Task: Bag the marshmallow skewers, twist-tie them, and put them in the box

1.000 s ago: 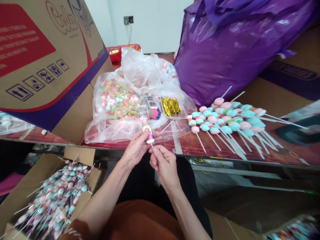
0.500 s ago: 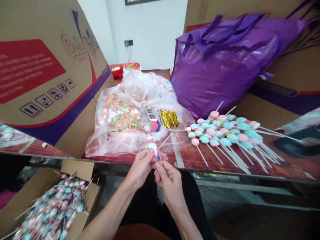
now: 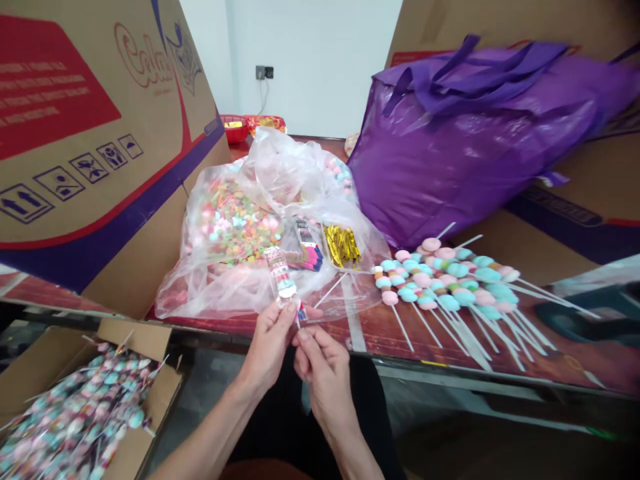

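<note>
Nearest us, our left hand (image 3: 270,341) pinches the lower part of a candy skewer (image 3: 281,275) in its printed film sleeve, which points toward 12 o'clock above the table (image 3: 373,327) edge. Our right hand (image 3: 323,355) is pressed together around the bottom end, seemingly on the stick; the fingers hide whether a tie is on. We judge this piece sleeved but perhaps unfinished.

At 8 o'clock, a cardboard box (image 3: 143,417) brims with skewers that look wrapped, so plenty seems done. Between 2 and 3 o'clock, a heap of bare skewers (image 3: 447,277) remains: matt, puffy pink and blue discs on smooth white sticks.

At 1 o'clock lie crinkled, metallic gold ties (image 3: 341,245); toward 12, flat glossy sleeves (image 3: 311,257). At 11, a filmy, rumpled plastic bag (image 3: 287,177) holds small pastel sweets. Farthest, toward 1, slumps a shiny purple bag (image 3: 440,160).
</note>
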Demonstrator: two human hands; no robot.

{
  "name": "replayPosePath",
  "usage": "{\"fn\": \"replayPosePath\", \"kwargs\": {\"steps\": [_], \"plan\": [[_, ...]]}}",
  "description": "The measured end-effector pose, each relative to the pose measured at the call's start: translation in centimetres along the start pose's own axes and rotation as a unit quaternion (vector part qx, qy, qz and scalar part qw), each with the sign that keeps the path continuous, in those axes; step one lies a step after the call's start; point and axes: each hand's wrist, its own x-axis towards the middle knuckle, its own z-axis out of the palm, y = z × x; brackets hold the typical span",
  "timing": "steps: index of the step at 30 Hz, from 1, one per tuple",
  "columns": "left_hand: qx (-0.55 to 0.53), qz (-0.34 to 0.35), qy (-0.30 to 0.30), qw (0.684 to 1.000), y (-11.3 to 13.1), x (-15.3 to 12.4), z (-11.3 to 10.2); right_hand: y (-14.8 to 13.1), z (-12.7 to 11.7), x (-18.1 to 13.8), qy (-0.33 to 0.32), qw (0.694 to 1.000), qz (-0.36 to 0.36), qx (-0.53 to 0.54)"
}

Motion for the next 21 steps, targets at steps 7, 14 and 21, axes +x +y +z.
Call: {"fn": "replayPosePath", "kwargs": {"steps": [7,14,21], "plan": [[-0.008,0.047,0.011,0.999,-0.1,0.3,-0.2,-2.4,-0.1,2.0,-0.031,0.989,-0.073,-0.124],[-0.073,-0.016,-0.086,0.994,2.1,0.5,-1.3,-3.4,2.4,3.3,-0.054,0.997,-0.008,0.046],[-0.128,0.058,-0.004,0.99,2.7,2.1,-1.4,-8.8,-2.2,10.1,-0.075,0.901,-0.133,-0.405]]}}
